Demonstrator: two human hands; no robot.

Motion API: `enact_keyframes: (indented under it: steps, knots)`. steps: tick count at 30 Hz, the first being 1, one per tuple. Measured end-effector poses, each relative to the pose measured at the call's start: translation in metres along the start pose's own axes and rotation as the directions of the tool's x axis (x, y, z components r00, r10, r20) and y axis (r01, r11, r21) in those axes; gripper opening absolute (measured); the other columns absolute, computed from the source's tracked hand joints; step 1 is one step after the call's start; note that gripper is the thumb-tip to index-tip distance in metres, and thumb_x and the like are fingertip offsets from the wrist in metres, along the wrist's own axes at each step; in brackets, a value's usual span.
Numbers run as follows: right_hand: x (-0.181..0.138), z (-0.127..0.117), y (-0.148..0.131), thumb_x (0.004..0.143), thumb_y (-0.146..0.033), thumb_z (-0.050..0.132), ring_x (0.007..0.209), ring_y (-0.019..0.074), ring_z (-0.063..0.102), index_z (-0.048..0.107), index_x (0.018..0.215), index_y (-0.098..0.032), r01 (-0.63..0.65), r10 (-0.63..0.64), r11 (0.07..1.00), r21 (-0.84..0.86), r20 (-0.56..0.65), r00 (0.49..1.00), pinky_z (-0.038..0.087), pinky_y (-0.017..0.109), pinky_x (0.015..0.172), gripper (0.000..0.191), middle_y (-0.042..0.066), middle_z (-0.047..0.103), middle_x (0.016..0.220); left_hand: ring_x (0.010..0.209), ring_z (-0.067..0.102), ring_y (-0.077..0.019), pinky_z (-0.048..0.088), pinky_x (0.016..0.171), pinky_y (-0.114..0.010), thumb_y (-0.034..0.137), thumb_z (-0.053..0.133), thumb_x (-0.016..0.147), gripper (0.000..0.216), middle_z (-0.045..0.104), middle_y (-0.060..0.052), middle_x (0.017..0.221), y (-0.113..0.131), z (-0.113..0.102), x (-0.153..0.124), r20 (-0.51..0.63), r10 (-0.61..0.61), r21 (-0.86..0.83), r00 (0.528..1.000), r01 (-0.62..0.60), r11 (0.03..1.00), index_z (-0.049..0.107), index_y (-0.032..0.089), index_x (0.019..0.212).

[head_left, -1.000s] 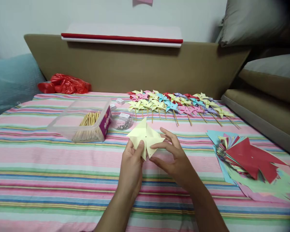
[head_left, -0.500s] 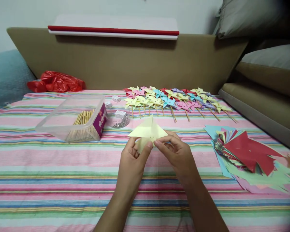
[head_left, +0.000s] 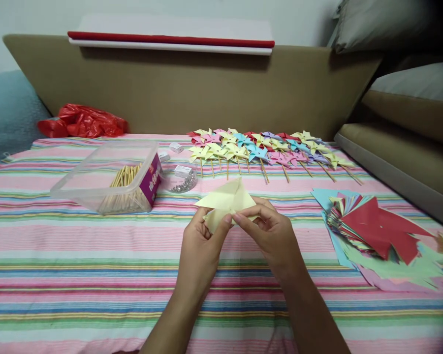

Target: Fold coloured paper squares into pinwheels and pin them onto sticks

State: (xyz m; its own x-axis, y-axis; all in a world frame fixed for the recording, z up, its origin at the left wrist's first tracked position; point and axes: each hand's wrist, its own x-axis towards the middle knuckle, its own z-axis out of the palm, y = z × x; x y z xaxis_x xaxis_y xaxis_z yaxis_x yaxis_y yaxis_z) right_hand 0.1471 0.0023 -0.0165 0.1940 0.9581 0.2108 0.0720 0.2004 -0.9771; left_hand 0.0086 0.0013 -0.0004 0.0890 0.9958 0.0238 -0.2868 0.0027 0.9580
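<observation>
A pale yellow cut paper square is held above the striped cloth between both hands. My left hand pinches its lower left part with thumb and fingers. My right hand pinches a flap of the same paper near its centre. The paper is partly folded, with one point sticking up. Behind it lies a row of finished paper pinwheels on sticks.
A clear plastic box of wooden sticks stands at the left, with a small pile of metal pins beside it. A stack of cut coloured papers lies at the right. A red plastic bag sits at the back left.
The yellow paper went from lying open and flat toward me to being folded in, with my right fingers now closed on a flap near the centre. Both hands rose slightly.
</observation>
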Motion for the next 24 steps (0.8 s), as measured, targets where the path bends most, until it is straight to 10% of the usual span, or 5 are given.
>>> enact_keyframes:
  steps: [10, 15, 24]
  knots:
    - [-0.001, 0.002, -0.002, 0.079, -0.036, 0.079, 0.116, 0.0278, 0.061, 0.072, 0.079, -0.022, 0.03, -0.03, 1.0, -0.007, 0.01, 0.999, 0.051, 0.04, 0.093, 0.015, 0.008, 0.066, 0.113, 0.099, 0.07, -0.0207, 0.052, 0.09, -0.031, 0.034, 0.071, 0.089, 0.03, 0.075, -0.005, 0.107, -0.001, 0.0, -0.001, 0.005, 0.013, 0.027, 1.0, -0.013, 1.0, 0.066, 0.02, 0.115]
    - [0.0, 0.0, -0.012, 0.072, -0.041, 0.085, 0.102, 0.0202, 0.066, 0.06, 0.097, -0.027, -0.123, 0.176, 0.92, 0.372, -0.113, 0.978, 0.055, 0.031, 0.077, 0.037, 0.003, 0.064, 0.127, 0.095, 0.069, -0.0205, 0.053, 0.087, -0.03, 0.034, 0.073, 0.087, 0.028, 0.076, -0.004, 0.102, 0.0, -0.001, 0.0, 0.006, 0.003, 0.022, 1.0, -0.003, 1.0, 0.067, 0.019, 0.11]
    - [-0.006, -0.021, -0.017, 0.071, -0.043, 0.085, 0.076, 0.019, 0.068, 0.077, 0.103, -0.02, -0.4, 0.346, 0.896, 0.191, 0.263, 0.901, 0.052, 0.029, 0.066, 0.04, 0.005, 0.078, 0.095, 0.082, 0.068, -0.0174, 0.052, 0.073, -0.025, 0.031, 0.072, 0.088, 0.033, 0.075, -0.005, 0.097, 0.005, -0.01, 0.003, 0.293, -0.128, 0.063, 0.948, 0.114, 0.991, 0.062, 0.019, 0.117]
